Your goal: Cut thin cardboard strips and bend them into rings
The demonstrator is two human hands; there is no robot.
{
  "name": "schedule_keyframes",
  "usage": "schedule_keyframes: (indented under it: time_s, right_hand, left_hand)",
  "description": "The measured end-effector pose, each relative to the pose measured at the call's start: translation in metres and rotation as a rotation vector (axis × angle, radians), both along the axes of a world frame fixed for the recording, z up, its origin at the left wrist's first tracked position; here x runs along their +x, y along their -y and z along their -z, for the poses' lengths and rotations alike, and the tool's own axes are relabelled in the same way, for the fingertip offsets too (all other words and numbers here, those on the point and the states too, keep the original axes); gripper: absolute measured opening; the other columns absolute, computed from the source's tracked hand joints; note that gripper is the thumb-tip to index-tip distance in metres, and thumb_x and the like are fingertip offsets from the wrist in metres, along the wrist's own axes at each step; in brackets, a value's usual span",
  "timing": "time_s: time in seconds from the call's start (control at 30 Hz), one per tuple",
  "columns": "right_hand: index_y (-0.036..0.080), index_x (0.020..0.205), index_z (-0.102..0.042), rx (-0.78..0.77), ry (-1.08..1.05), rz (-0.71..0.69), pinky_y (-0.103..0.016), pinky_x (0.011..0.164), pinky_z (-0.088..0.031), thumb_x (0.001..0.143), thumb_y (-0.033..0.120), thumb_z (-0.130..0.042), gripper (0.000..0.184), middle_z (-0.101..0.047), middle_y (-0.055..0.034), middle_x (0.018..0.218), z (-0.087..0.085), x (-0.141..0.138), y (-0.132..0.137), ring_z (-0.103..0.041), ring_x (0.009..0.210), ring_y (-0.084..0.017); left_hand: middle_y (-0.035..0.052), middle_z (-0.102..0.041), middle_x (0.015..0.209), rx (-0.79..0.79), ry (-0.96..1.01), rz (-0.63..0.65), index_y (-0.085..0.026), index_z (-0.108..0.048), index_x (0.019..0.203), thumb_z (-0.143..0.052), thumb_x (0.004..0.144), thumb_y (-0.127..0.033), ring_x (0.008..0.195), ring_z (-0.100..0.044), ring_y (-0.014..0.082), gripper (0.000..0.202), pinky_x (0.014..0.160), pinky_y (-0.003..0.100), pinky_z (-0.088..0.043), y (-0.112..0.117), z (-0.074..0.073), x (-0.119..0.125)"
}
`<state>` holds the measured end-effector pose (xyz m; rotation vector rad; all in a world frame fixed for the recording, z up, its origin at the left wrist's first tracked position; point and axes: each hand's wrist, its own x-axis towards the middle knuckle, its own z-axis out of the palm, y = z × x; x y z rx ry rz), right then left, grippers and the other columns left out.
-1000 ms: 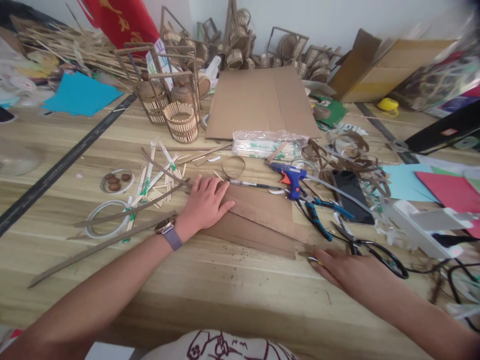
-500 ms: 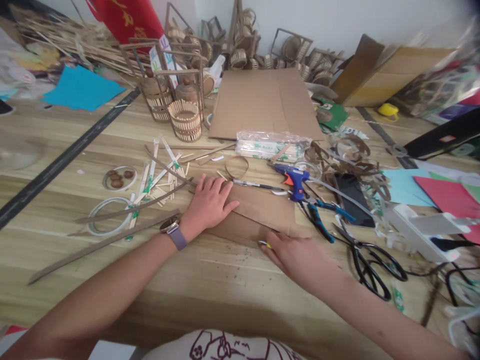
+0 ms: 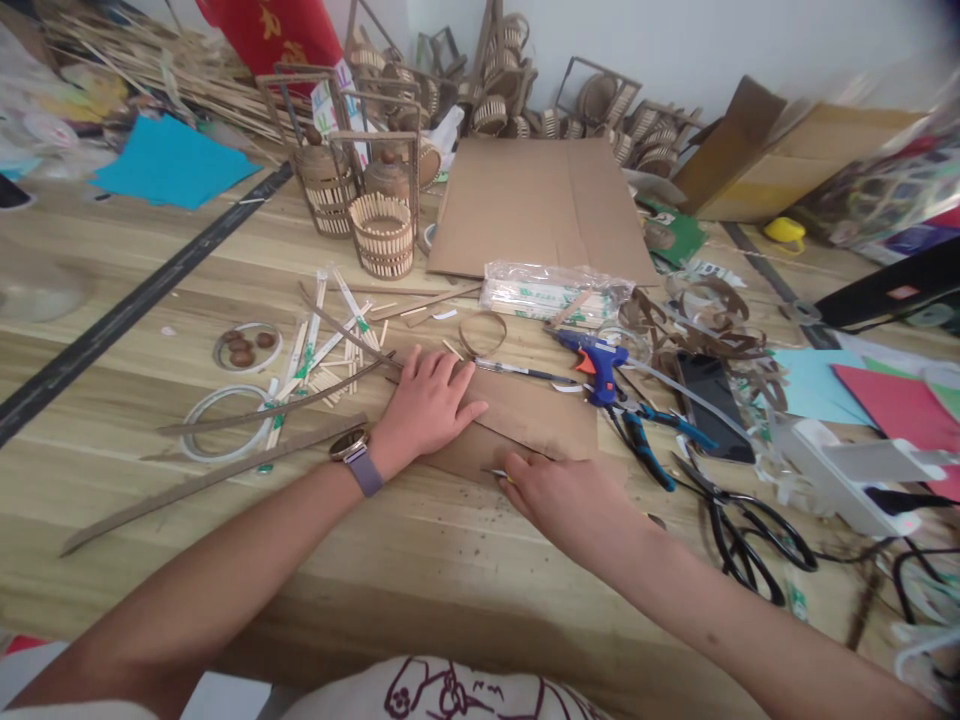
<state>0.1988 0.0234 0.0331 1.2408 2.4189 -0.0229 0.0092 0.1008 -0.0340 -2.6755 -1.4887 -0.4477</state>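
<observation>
My left hand [image 3: 431,405] lies flat with fingers spread on a brown cardboard piece [image 3: 540,415] on the wooden table [image 3: 420,570]. It wears a watch with a purple strap at the wrist. My right hand [image 3: 566,495] is closed around a small yellow-handled cutting tool [image 3: 501,474], whose tip touches the near edge of the cardboard just below my left hand. A pen [image 3: 517,371] lies along the far edge of the cardboard.
Right of the cardboard lie a blue glue gun [image 3: 596,353], blue pliers [image 3: 645,435], black scissors [image 3: 750,520] and a phone [image 3: 712,395]. Sticks, cardboard strips and a tape ring [image 3: 217,420] lie left. A large cardboard sheet [image 3: 536,205] and wooden baskets [image 3: 384,235] sit behind.
My right hand has slid left along the near edge of the cardboard with the small tool, from the right corner to just below my left hand. My left hand has stayed put.
</observation>
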Motion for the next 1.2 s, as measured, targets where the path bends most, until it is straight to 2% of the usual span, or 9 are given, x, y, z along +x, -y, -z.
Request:
schedule_keyframes:
  time_s: [0.17,0.33,0.53,0.73,0.93,1.2]
  right_hand:
    - [0.015,0.097,-0.065,-0.053,0.059,-0.012,-0.024,0.047,-0.042,0.094,0.006,-0.049,0.018,-0.075,-0.0104,0.079,-0.01,-0.008,-0.003,-0.074,0.068,-0.023]
    - [0.014,0.093,-0.065,-0.073,0.093,-0.04,-0.023,0.047,-0.046,0.083,-0.005,-0.056,0.024,-0.076,-0.0103,0.08,-0.014,-0.014,-0.005,-0.075,0.07,-0.024]
    - [0.014,0.094,-0.066,-0.037,0.078,-0.045,-0.025,0.043,-0.042,0.085,-0.002,-0.055,0.022,-0.074,-0.0104,0.072,-0.001,0.001,-0.004,-0.074,0.064,-0.025]
    - [0.015,0.101,-0.065,-0.125,0.146,-0.011,-0.022,0.044,-0.035,0.09,0.001,-0.054,0.021,-0.075,-0.0105,0.079,-0.007,0.013,-0.003,-0.076,0.072,-0.023]
    - [0.017,0.104,-0.062,-0.084,0.134,0.002,-0.023,0.043,-0.028,0.095,0.008,-0.049,0.018,-0.075,-0.01,0.076,-0.001,0.026,0.001,-0.074,0.065,-0.023]
    - [0.015,0.109,-0.062,-0.019,0.072,-0.003,-0.024,0.047,-0.03,0.099,0.018,-0.045,0.02,-0.072,-0.0097,0.069,0.007,0.047,0.007,-0.065,0.053,-0.016]
  left_hand:
    - [0.0184,-0.057,0.131,0.004,-0.008,-0.003,-0.012,-0.055,0.137,-0.047,0.1,-0.052,0.123,-0.05,0.0351,0.055,0.116,0.06,-0.024,0.0,0.0,0.0]
    - [0.0192,-0.057,0.132,0.0,-0.005,0.002,-0.011,-0.055,0.136,-0.046,0.101,-0.051,0.124,-0.049,0.0357,0.055,0.116,0.062,-0.024,0.001,0.0,0.0]
    - [0.0178,-0.057,0.136,-0.027,-0.016,0.024,-0.012,-0.055,0.138,-0.045,0.101,-0.051,0.127,-0.048,0.0345,0.054,0.117,0.061,-0.022,-0.001,0.0,-0.003]
    - [0.0176,-0.057,0.135,-0.012,-0.021,0.03,-0.011,-0.056,0.137,-0.045,0.102,-0.05,0.127,-0.048,0.0345,0.054,0.117,0.061,-0.022,-0.001,0.0,-0.004]
    - [0.0179,-0.058,0.135,-0.027,-0.007,0.039,-0.011,-0.056,0.138,-0.046,0.101,-0.05,0.126,-0.049,0.0348,0.054,0.117,0.062,-0.022,-0.001,0.0,-0.005]
    - [0.0172,-0.058,0.134,-0.014,-0.006,0.043,-0.013,-0.056,0.137,-0.044,0.102,-0.049,0.126,-0.048,0.0343,0.052,0.117,0.062,-0.022,-0.002,0.001,-0.005]
